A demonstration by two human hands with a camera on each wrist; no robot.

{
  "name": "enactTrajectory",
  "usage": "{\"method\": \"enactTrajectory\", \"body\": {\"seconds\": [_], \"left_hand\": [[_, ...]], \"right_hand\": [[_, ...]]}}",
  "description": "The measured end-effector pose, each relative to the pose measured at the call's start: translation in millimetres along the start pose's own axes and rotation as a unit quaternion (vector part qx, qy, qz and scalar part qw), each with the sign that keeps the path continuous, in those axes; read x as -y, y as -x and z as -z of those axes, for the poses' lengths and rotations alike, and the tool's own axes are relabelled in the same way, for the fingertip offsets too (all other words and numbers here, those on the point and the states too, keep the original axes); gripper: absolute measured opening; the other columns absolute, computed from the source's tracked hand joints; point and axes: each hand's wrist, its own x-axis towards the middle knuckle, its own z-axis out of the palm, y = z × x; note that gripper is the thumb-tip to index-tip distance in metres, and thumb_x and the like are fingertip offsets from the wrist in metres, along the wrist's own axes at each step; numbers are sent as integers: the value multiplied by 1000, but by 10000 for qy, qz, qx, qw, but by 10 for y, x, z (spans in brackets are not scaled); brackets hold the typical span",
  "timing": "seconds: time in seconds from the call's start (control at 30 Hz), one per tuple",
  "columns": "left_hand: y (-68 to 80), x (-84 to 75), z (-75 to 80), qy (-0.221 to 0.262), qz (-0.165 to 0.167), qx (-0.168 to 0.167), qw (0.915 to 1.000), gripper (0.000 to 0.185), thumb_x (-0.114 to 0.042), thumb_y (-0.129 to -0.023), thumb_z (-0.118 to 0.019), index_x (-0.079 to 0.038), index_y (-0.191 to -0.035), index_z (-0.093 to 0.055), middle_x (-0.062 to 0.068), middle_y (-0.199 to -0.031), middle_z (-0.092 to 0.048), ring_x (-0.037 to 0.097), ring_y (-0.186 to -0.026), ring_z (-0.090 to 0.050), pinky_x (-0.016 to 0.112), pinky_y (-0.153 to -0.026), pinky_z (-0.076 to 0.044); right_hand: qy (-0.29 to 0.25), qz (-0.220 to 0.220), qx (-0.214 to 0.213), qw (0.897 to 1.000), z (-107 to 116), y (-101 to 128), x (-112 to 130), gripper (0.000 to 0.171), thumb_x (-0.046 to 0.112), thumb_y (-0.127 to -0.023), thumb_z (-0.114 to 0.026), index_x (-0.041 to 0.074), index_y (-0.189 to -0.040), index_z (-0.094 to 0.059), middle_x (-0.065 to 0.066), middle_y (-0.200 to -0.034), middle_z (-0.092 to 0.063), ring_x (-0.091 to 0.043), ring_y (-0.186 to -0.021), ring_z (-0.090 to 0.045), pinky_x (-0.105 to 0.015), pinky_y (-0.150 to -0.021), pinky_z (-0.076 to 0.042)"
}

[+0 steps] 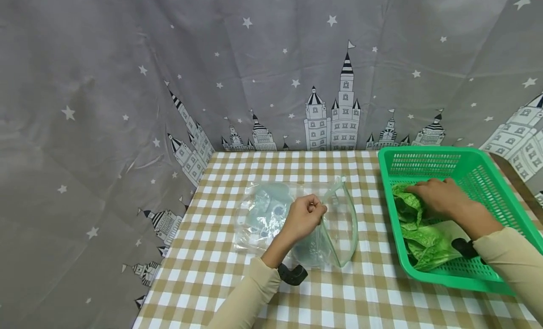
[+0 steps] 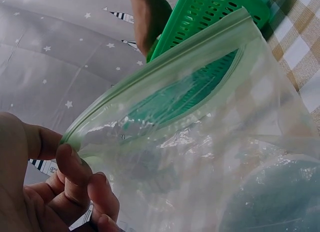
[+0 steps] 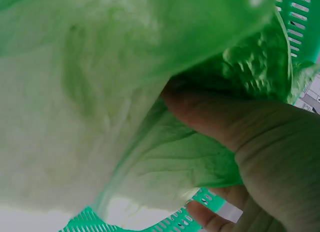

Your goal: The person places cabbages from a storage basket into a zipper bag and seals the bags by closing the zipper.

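Before a grey curtain (image 1: 263,69) printed with castles and stars, at a brown-and-white checked tablecloth (image 1: 203,267), pinched the green-edged mouth of a clear zip bag (image 1: 267,218) between the thumb and curled fingers of the left hand (image 1: 303,217). Had the bag mostly flat on the cloth, left of a green basket (image 1: 460,283), gaping at the mouth. Gripped a lettuce leaf (image 3: 185,159) inside the basket with the right hand (image 1: 445,199), near more lettuce (image 1: 432,242).
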Motion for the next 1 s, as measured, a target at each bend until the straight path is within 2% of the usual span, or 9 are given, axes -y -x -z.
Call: {"method": "enactTrajectory", "body": {"seconds": [0.1, 0.2, 0.3, 0.37, 0.53, 0.7, 0.83, 0.93, 1.0], "left_hand": [[4, -5, -3, 23, 25, 15, 10000, 21, -10, -93, -59, -8, -72, -56, -1, -50, -51, 9, -42, -41, 23, -44, -33], [4, -19, 5, 6, 54, 4, 10000, 21, -10, -93, -59, -8, -73, -56, -2, -51, -51, 9, -43, -40, 23, -44, -32], [-5, -28, 11, -36, 72, 10, 10000, 20, -11, -93, -59, -8, -73, -56, -3, -50, -50, 8, -43, -40, 23, -43, -32], [-14, -30, 12, -44, 70, 16, 10000, 20, -11, -93, -59, -8, -73, -56, -3, -50, -50, 8, -42, -39, 23, -42, -31], [-31, -18, 10, -46, 28, 30, 10000, 20, -10, -93, -59, -9, -73, -56, -4, -49, -50, 8, -42, -39, 23, -42, -30], [-17, -5, 31, 17, 46, 16, 10000, 20, -9, -93, -59, -8, -73, -56, -3, -49, -50, 9, -42, -40, 23, -42, -31], [-7, -8, 47, 97, 53, -36, 9999, 20, -9, -93, -59, -7, -73, -56, -1, -50, -50, 9, -42, -39, 24, -42, -30], [-10, -16, 53, 166, 36, -42, 9998, 21, -9, -94, -60, -6, -73, -56, 0, -50, -49, 9, -41, -38, 24, -41, -29], [-17, -19, 51, 218, 34, -48, 9997, 21, -9, -94, -61, -6, -74, -56, 0, -50, -49, 9, -41, -37, 24, -41, -29]], "right_hand": [[-6, 31, -142, 9999, 34, 36, -45, 74, 22, -63, -93, 3, -126, -62, -23, -116, -63, -48, -96, -60, -70, -71, -44], [-91, 23, -344, 9994, 109, 113, -80, 71, 19, -65, -91, 2, -127, -61, -24, -118, -62, -50, -100, -58, -71, -72, -44], [-145, 54, -739, 9971, 225, 230, -121, 74, 15, -61, -93, 2, -126, -61, -25, -119, -62, -52, -102, -57, -71, -73, -44], [-221, 13, -976, 9950, 332, 314, -141, 74, 6, -61, -91, 0, -127, -58, -29, -119, -60, -53, -102, -56, -70, -73, -45], [-732, -536, -1690, 9814, 605, 494, -103, 75, 4, -65, -87, -1, -130, -51, -34, -113, -59, -54, -96, -56, -67, -72, -46], [-1390, -1131, -2468, 9523, 744, 561, 158, 73, 28, -74, -87, 3, -132, -51, -33, -105, -61, -58, -89, -57, -67, -68, -43], [-2112, -1373, -2940, 9220, 782, 548, 420, 71, 30, -77, -85, 1, -133, -52, -33, -108, -60, -57, -95, -55, -66, -72, -40], [-2773, -1550, -3094, 8963, 792, 532, 607, 69, 29, -80, -82, 1, -135, -50, -31, -112, -59, -53, -103, -54, -64, -76, -39], [-3118, -1683, -3046, 8841, 793, 524, 725, 68, 30, -84, -79, 0, -136, -49, -30, -114, -59, -47, -103, -55, -55, -76, -42]]}}
